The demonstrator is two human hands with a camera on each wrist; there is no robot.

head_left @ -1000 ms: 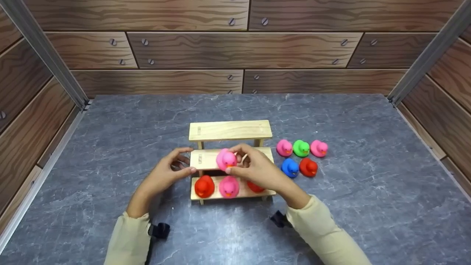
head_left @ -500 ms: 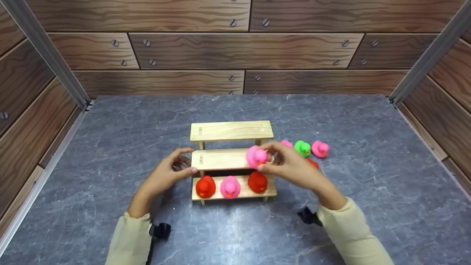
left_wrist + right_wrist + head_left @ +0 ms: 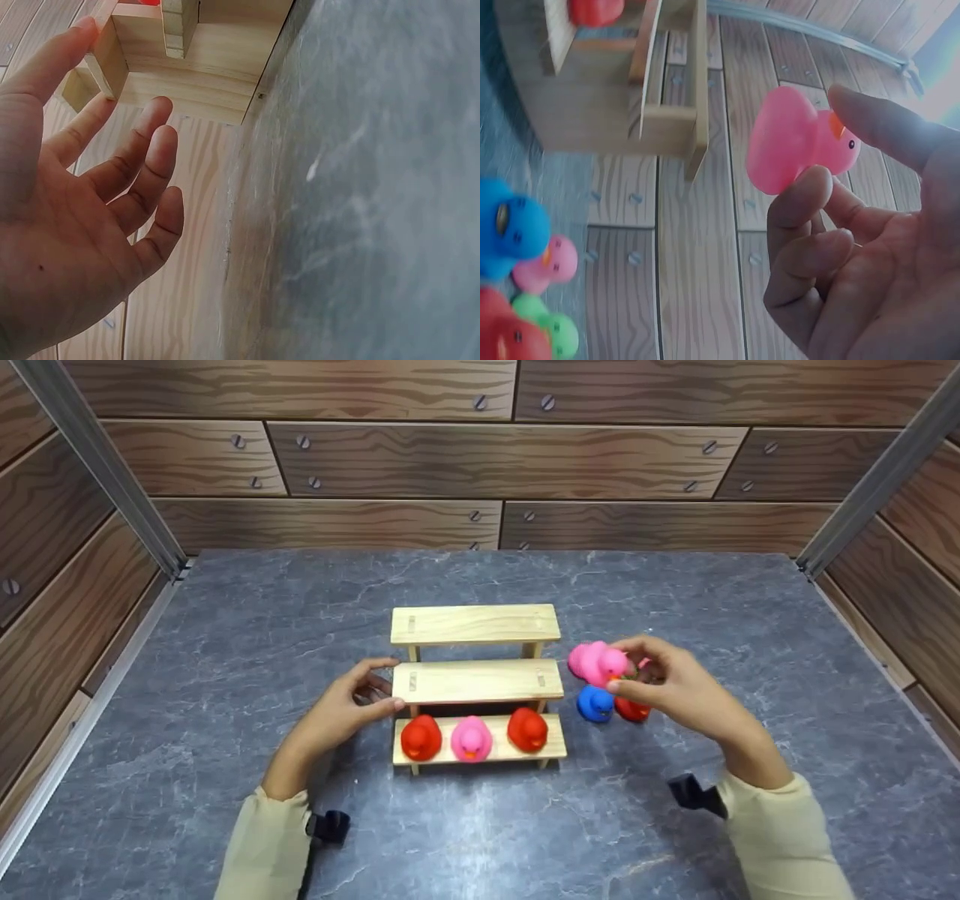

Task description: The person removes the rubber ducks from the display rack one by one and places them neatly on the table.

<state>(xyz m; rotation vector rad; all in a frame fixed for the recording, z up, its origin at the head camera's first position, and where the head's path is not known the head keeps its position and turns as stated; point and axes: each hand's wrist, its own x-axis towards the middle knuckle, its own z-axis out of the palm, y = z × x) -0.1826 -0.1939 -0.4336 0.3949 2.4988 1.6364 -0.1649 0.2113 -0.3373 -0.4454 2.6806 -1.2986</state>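
My right hand (image 3: 686, 690) pinches a pink rubber duck (image 3: 602, 662) between thumb and fingers, in the air right of a three-tier wooden stand (image 3: 476, 681). The right wrist view shows this duck (image 3: 784, 139) side-on, held clear of anything. My left hand (image 3: 341, 709) holds the left end of the stand's middle shelf, thumb on the front edge and index finger on the back edge; its other fingers are loose in the left wrist view. On the lowest shelf sit a red duck (image 3: 421, 738), a pink duck (image 3: 471, 739) and another red duck (image 3: 527, 730).
Beneath and beside my right hand, on the grey tabletop (image 3: 247, 622), stand a blue duck (image 3: 596, 704), a red duck (image 3: 632, 709) and a partly covered pink duck (image 3: 575, 661). A green duck (image 3: 555, 334) shows in the right wrist view. Wood-patterned walls (image 3: 390, 461) surround the table.
My right hand has carried the pink duck rightward, from over the middle shelf to above the loose ducks. My left hand has stayed at the stand's left end.
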